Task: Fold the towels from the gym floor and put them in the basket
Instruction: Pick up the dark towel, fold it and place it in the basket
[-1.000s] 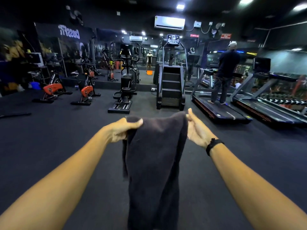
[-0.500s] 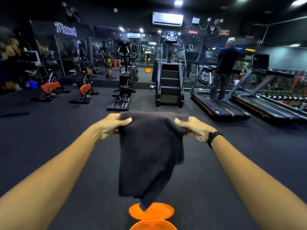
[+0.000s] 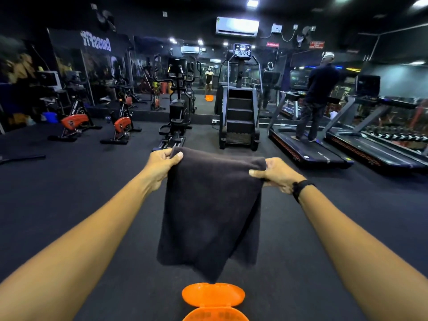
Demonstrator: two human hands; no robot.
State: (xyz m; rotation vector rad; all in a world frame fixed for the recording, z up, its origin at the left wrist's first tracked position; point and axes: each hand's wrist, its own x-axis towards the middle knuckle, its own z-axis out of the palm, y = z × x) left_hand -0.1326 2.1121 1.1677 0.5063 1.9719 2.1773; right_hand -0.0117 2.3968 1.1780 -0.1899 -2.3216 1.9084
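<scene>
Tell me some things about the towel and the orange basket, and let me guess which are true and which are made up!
1. Both hands hold the dark towel by its top edge. True: left hand and right hand each grip an upper corner.
2. The towel lies flat on the floor. False: it hangs in the air.
3. The orange basket sits below the towel. True.
4. The towel is already inside the basket. False: its lowest tip hangs just above it.
5. Nobody is on the treadmill. False: a person stands there.

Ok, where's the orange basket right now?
In the head view, the orange basket sits on the floor at bottom centre, directly below the hanging dark towel, between the forearms.
</scene>
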